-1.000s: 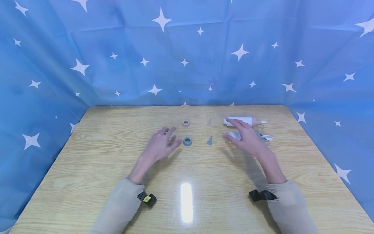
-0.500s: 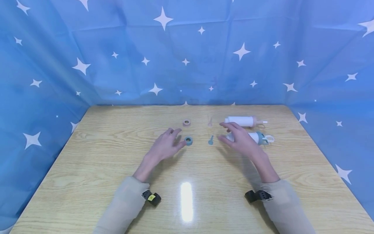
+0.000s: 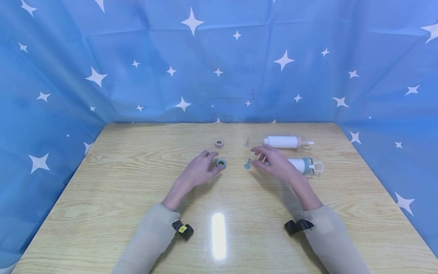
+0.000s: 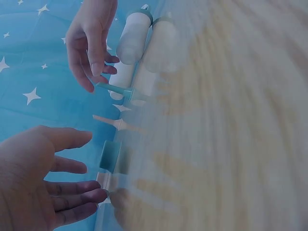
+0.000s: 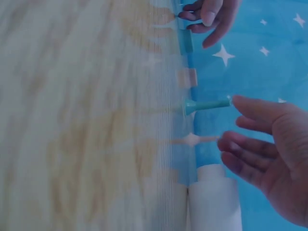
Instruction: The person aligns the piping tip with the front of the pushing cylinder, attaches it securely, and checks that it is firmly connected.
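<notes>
Both hands are brought closer together than a second ago: the left hand (image 3: 198, 172) is shifted to the teal ring (image 3: 224, 163), the right hand (image 3: 278, 165) to the upright teal nozzle (image 3: 247, 166). The left fingers are spread from the thumb about the ring; contact cannot be told. The right fingers (image 5: 250, 147) are bent and parted from the thumb beside the nozzle's tip, contact again unclear. Between ring and nozzle, a gap of counter (image 3: 234, 179) is left. Beyond, a teal-collared bottle (image 3: 297, 165) is partly covered by the right hand. Farther back, a pink ring (image 3: 219, 145), pink nozzle (image 3: 246, 144) and pink-collared bottle (image 3: 280, 142) are set short of the back edge, backed by a blue curtain (image 3: 239, 87).
</notes>
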Available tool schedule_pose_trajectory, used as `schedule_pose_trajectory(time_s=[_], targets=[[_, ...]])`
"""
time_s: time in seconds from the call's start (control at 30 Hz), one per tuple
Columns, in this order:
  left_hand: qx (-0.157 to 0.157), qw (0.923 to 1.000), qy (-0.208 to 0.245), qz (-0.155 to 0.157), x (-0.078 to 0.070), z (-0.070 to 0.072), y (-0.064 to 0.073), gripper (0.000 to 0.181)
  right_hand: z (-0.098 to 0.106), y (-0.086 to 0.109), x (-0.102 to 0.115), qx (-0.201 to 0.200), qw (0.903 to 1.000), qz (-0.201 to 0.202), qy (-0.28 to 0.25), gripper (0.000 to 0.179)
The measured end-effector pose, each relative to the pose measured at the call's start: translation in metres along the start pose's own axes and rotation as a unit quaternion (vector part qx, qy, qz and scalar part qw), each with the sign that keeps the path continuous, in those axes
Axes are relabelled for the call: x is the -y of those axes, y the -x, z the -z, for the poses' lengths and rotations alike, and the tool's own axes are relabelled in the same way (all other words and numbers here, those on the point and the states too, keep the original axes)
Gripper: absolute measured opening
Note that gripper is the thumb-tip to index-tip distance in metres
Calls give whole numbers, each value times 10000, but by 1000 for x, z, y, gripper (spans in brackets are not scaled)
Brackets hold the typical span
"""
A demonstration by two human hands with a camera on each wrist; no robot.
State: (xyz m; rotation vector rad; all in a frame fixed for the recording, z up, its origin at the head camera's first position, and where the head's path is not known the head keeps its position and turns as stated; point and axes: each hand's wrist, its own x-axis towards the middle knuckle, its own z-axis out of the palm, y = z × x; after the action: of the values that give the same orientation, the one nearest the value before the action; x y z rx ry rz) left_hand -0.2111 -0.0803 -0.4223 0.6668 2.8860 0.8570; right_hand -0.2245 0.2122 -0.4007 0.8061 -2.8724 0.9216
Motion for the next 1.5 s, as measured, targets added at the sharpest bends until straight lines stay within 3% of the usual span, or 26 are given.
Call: schedule_pose_trajectory(time_s=[0.17,0.93,1.27,1.5], targets=[[26,9999,109,-18,-3,-2,-4,57,-3,-6,2,151,9998,144,12,34],[185,9996,175,-91,-8,-15,-19,35,-15,-20,-1,851,9961,120,-193,8],[122,9993,344,-100,-9,-16,-21,30,-14,-20,4,651,9978,52,-102,5],[-84,9988,462,-159,-13,-14,-22,31,-10,-18,6,458,9988,-8,-190,9]])
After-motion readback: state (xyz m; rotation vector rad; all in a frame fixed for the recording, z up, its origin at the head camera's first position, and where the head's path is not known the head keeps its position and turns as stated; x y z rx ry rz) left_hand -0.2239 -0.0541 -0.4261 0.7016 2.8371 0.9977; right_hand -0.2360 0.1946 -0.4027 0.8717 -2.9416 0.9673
